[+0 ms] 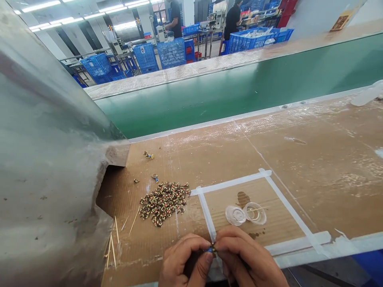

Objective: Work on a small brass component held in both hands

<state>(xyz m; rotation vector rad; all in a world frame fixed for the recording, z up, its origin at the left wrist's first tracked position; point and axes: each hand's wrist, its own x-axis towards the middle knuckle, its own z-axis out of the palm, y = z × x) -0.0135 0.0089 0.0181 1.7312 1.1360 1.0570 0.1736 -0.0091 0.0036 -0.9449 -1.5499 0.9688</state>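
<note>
At the table's front edge, my left hand [188, 257] and my right hand [243, 253] meet, both with fingers pinched on one tiny figurine [211, 249]. Blue and dark yellowish bits of it show between the fingertips; the rest is hidden. Left of the hands lies a pile of small brown, cream and red figurine parts [164, 201]. Behind that pile are a blue figurine [155, 178] and another small figure [148, 155] with a yellow base. Ahead of my right hand sits an open clear plastic cup [255, 213] with a thin stick in it, joined to its lid [235, 215].
A metal housing [54, 151] stands along the left. Several wooden toothpicks [113, 249] lie beside it. White tape [233, 182] frames the cup area on the cardboard-covered table. Beyond runs a green conveyor belt [209, 99]. Two people and blue crates [171, 52] are farther back.
</note>
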